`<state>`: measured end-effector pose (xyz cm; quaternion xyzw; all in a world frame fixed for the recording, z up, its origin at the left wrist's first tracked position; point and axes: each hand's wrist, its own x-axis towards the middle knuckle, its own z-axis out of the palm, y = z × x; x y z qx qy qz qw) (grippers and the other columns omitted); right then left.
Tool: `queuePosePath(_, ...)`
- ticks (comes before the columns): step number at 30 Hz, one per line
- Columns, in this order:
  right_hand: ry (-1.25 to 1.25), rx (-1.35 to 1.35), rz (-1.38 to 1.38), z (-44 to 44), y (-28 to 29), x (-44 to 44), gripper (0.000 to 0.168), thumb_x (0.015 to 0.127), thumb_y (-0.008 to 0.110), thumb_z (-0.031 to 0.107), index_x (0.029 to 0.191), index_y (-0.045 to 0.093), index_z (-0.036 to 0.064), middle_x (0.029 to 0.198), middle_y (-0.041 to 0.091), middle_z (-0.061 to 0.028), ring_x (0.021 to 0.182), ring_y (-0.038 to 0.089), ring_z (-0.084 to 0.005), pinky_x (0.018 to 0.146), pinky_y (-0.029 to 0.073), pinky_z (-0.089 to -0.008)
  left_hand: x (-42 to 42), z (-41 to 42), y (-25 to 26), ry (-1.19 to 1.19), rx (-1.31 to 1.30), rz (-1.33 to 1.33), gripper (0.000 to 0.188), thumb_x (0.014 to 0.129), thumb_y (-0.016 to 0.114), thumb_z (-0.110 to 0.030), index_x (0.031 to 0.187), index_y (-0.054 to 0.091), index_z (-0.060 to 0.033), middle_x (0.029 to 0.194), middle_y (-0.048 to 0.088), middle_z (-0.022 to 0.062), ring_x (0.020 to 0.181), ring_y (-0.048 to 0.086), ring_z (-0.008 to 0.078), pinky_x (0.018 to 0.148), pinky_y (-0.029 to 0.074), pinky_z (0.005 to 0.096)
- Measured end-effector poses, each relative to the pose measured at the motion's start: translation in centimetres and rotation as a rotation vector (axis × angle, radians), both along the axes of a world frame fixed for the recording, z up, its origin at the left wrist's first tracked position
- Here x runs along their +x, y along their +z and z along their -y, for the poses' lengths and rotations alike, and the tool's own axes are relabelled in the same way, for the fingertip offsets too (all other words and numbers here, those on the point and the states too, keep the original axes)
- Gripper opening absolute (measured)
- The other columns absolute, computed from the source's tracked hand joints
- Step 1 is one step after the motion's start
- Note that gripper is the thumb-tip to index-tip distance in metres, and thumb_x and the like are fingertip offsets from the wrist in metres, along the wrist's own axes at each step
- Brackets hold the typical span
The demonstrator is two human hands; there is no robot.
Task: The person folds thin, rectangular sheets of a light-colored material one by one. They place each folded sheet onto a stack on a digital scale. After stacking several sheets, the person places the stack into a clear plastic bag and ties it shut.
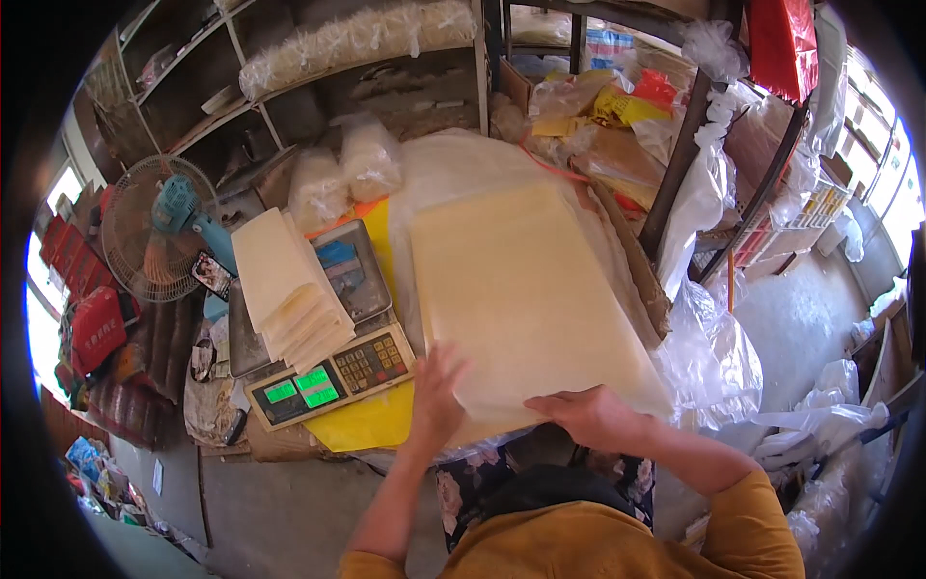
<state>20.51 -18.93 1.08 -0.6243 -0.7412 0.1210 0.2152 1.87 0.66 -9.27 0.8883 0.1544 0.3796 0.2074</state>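
Note:
A broad stack of thin, cream-coloured sheets (506, 282) lies before me on translucent plastic. My left hand (438, 394) is at the stack's near left edge, fingers apart and blurred. At the near edge, my right hand (597, 418) has its fingers curled and pinches the edge of the top sheet; how many layers it holds is hidden. To the left, a pile of folded cream sheets (289, 289) rests on the metal pan of a digital scale (329, 383). Its green displays are lit, beside a keypad.
A desk fan (163, 224) and a propped phone (213, 275) stand left of the scale. Wrapped plastic packs (369, 155) sit behind, below a shelf (362, 54). Cardboard (636, 268), a dark post (680, 166) and hanging plastic bags (712, 340) border the right side.

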Motion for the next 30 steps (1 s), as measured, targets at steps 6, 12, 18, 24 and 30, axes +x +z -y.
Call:
queuePosePath(6,-0.082,-0.274,-0.536,2.9,2.3,9.4,0.052,0.078,0.046,-0.014,0.124,0.058,0.008,0.123,0.061,-0.0083,0.117,0.055,-0.0204,0.097,0.041,-0.0290,-4.2,-1.1,-0.3,-0.092,-1.070,-0.003,0.013,0.079,0.059,0.005,0.088,0.066,-0.0017,0.084,0.067,0.0067,0.081,0.064,0.0137,0.071,0.050,0.0252)
queuePosePath(12,-0.510,-0.437,-0.387,1.4,-1.4,10.0,0.044,0.081,0.070,0.033,0.110,0.060,0.002,0.087,0.066,-0.0156,0.080,0.062,-0.0244,0.073,0.049,-0.0339,-1.7,-1.8,1.0,0.249,-0.936,0.093,0.015,0.082,0.060,0.001,0.097,0.060,0.0016,0.082,0.065,0.0071,0.076,0.062,0.0138,0.067,0.050,0.0288)
queuePosePath(18,-0.881,0.051,-0.134,-4.1,-10.0,9.9,0.036,0.084,0.064,0.029,0.104,0.056,0.000,0.076,0.062,-0.0215,0.070,0.060,-0.0374,0.064,0.047,-0.0448,1.2,-2.6,0.6,0.511,-0.046,-0.219,0.052,0.080,0.069,-0.022,0.125,0.051,-0.0050,0.131,0.045,0.0192,0.120,0.044,0.0349,0.099,0.036,0.0454)
queuePosePath(24,-0.907,-0.092,-0.045,-5.4,-7.6,8.6,0.055,0.087,0.059,0.027,0.132,0.041,0.002,0.110,0.058,-0.0232,0.102,0.056,-0.0390,0.082,0.046,-0.0474,1.8,-0.7,-1.1,0.194,0.189,-0.469,0.067,0.083,0.058,-0.051,0.128,0.050,-0.0033,0.135,0.043,0.0170,0.128,0.036,0.0357,0.108,0.022,0.0514)
queuePosePath(30,-0.479,0.013,0.225,-5.9,-8.1,5.1,0.056,0.091,0.054,0.028,0.141,0.035,0.011,0.150,0.024,-0.0158,0.139,0.021,-0.0351,0.110,0.018,-0.0552,1.2,-0.6,-2.2,0.224,0.256,-0.429,0.065,0.081,0.061,-0.046,0.129,0.048,-0.0031,0.137,0.042,0.0176,0.131,0.034,0.0345,0.108,0.024,0.0495)
